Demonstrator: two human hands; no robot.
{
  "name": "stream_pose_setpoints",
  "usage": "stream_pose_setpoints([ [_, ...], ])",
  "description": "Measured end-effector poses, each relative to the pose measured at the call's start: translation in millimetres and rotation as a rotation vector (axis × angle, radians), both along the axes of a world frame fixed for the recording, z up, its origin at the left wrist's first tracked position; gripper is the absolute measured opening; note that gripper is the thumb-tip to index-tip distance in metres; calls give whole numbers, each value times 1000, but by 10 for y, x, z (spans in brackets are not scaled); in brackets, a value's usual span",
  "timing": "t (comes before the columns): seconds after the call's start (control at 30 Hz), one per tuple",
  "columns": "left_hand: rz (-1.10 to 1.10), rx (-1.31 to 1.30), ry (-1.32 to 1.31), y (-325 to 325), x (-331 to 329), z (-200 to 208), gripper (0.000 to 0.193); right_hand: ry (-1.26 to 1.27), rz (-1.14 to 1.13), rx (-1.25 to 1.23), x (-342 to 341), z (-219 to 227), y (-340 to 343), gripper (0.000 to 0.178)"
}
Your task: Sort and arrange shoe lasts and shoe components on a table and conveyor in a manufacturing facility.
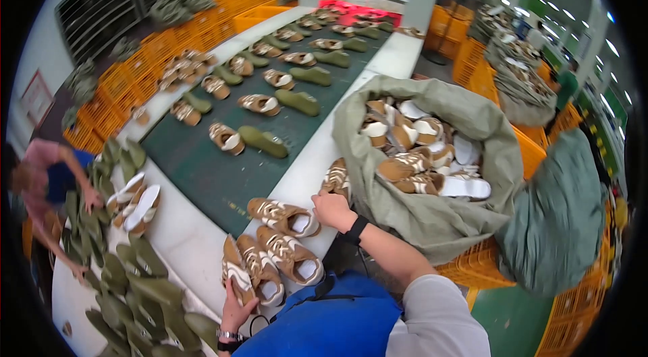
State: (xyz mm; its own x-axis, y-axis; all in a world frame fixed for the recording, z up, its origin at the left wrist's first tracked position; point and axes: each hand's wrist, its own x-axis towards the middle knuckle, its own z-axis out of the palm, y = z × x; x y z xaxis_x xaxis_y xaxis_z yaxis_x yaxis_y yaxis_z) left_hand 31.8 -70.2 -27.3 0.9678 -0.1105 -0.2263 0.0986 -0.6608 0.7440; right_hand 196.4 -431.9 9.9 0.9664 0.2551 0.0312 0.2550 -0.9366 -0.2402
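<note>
My left hand closes round the heel end of a brown sneaker with white stripes. That sneaker is the leftmost of several standing close together on the white ledge; a middle sneaker and a right-hand sneaker are beside it. Farther along the ledge lies another sneaker. My right hand is curled at the near end of a brown sneaker by the sack, its fingertips partly hidden. Green shoe lasts alternate with sneakers on the green conveyor belt ahead.
An open grey-green sack full of sneakers stands at my right on orange crates. At left, a co-worker's hands reach over piled green lasts. Two sneakers with white insoles lie nearby. The belt leads to a red-lit machine opening.
</note>
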Motion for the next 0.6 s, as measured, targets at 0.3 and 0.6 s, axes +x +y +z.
stream_pose_setpoints([
  [0.3, 127, 408, -2, -168, -39, 199, 100, 125, -409, 246, -312, -356, -223, 34],
  [0.6, 30, 332, 167, -329, -165, 440, 93, 65, -485, 206, -118, -236, -336, 29],
])
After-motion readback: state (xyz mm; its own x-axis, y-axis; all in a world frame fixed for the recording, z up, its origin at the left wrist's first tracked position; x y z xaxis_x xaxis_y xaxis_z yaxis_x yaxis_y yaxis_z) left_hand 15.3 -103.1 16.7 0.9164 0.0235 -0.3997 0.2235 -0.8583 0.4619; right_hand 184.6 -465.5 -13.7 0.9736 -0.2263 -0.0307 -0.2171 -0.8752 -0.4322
